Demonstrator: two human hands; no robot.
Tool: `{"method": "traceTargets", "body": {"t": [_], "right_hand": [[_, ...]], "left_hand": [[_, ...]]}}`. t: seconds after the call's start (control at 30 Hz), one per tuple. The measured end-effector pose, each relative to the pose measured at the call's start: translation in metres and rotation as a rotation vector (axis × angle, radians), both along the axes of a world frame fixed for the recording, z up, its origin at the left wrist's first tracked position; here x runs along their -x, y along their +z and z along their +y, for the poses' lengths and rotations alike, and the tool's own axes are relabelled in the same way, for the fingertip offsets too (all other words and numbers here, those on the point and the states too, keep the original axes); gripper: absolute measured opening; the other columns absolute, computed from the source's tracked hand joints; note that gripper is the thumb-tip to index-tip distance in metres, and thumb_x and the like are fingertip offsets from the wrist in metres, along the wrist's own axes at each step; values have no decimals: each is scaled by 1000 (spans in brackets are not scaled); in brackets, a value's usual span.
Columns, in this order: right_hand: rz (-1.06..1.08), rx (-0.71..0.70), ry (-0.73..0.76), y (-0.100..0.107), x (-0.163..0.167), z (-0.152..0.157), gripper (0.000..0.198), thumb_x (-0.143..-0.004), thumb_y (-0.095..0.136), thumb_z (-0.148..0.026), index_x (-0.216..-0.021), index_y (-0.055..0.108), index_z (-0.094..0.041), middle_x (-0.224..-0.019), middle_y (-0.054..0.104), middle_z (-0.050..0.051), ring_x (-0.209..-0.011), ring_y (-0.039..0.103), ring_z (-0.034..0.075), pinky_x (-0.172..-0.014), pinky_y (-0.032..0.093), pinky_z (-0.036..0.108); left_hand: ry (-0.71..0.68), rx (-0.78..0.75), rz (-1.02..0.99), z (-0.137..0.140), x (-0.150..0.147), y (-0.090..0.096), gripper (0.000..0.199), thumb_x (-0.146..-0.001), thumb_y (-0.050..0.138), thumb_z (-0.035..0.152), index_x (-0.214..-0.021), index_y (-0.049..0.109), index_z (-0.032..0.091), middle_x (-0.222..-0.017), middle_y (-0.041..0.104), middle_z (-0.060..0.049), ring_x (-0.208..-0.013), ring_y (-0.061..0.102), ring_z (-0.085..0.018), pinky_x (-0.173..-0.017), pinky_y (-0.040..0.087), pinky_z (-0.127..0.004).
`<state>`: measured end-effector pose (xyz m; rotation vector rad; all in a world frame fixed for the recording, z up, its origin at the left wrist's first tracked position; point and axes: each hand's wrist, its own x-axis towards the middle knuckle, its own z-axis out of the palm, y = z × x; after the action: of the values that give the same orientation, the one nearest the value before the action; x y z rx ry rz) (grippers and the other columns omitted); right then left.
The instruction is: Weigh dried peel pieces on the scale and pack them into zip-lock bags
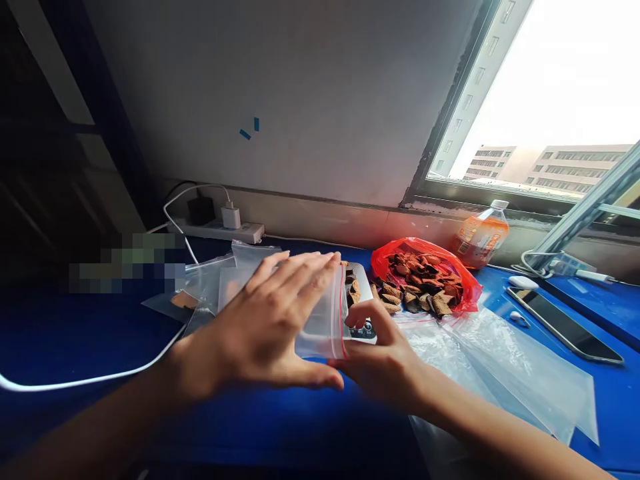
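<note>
Left hand: our grip is spread over the zip-lock bag, probably steadying its film.
Right hand: curled at the bag's red-lined edge; we cannot tell whether it pinches.
Bag position: between our 2 hands, hiding part of the digital scale.
Loose clear bags: on the blue surface, partly behind our right forearm.
Bark-like pieces: beside the scale, at the mouth of the red plastic bag, which likely contains the rest.
Smartphone: far right.
Drink bottle: behind the red bag.
</note>
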<state>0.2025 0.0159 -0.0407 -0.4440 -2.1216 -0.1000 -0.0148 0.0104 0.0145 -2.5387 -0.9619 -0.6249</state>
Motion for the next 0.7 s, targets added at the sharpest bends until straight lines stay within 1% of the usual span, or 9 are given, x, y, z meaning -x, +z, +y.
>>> {"method": "traceTargets", "body": {"t": [0.07, 0.13, 0.23, 0.33, 0.4, 0.47, 0.57, 0.63, 0.7], "right_hand": [[-22, -33, 19, 1, 2, -3, 15, -92, 60, -21, -81, 71, -21, -93, 60, 7, -86, 58, 15, -72, 53, 27], [-80, -33, 60, 4, 1, -4, 9, -89, 63, -18, -86, 71, -22, -101, 64, 7, -98, 58, 17, -83, 53, 30], [-229, 41, 139, 13, -3, -4, 11, -86, 61, -20, -92, 70, -23, -110, 68, 8, -112, 56, 22, -94, 50, 38], [-342, 153, 267, 19, -6, -2, 21, -80, 53, -27, -91, 69, -22, -113, 67, 9, -109, 58, 24, -94, 50, 43], [-346, 196, 305, 19, -7, -1, 23, -76, 47, -25, -85, 67, -21, -110, 67, 10, -107, 59, 24, -96, 50, 43], [-300, 184, 243, 16, -5, -1, 23, -75, 44, -16, -83, 66, -21, -108, 68, 11, -113, 58, 23, -101, 49, 42], [-208, 119, 132, 9, 1, -1, 26, -79, 45, -9, -91, 66, -20, -109, 69, 12, -123, 55, 22, -108, 45, 42], [-188, 92, 109, 5, 4, -2, 20, -84, 51, -14, -94, 67, -19, -114, 68, 14, -125, 55, 23, -109, 44, 42], [-213, 66, 92, 4, 5, -4, 19, -86, 57, -24, -99, 68, -17, -120, 67, 17, -126, 55, 25, -109, 44, 43]], "left_hand": [[-28, 10, 17, -2, -4, -5, 117, -72, 57, 83, -155, 21, 9, -150, 45, -22, -137, 42, -38, -117, 25, -54], [-49, 61, 43, -2, -4, -5, 116, -72, 62, 78, -155, 19, 9, -149, 47, -22, -136, 44, -37, -116, 26, -57], [-61, 183, 93, -1, -2, 1, 113, -73, 71, 69, -155, 20, 11, -145, 52, -22, -133, 49, -36, -115, 28, -60], [-82, 307, 128, -1, -1, 8, 104, -72, 78, 57, -153, 27, 15, -143, 54, -19, -132, 51, -36, -115, 28, -61], [-131, 364, 141, -3, -3, 10, 98, -73, 78, 52, -151, 31, 17, -144, 54, -17, -133, 50, -35, -117, 26, -61], [-170, 392, 146, -6, -5, 10, 92, -74, 78, 47, -150, 33, 19, -145, 53, -16, -134, 50, -34, -118, 25, -60], [-171, 375, 138, -10, -9, 8, 89, -74, 77, 42, -149, 35, 19, -149, 50, -16, -136, 47, -33, -119, 26, -59], [-165, 333, 129, -11, -11, 5, 92, -72, 78, 43, -149, 35, 17, -152, 46, -16, -139, 43, -34, -119, 26, -58], [-166, 296, 132, -12, -12, 0, 99, -69, 79, 48, -150, 32, 15, -153, 43, -16, -140, 41, -34, -119, 25, -57]]}}
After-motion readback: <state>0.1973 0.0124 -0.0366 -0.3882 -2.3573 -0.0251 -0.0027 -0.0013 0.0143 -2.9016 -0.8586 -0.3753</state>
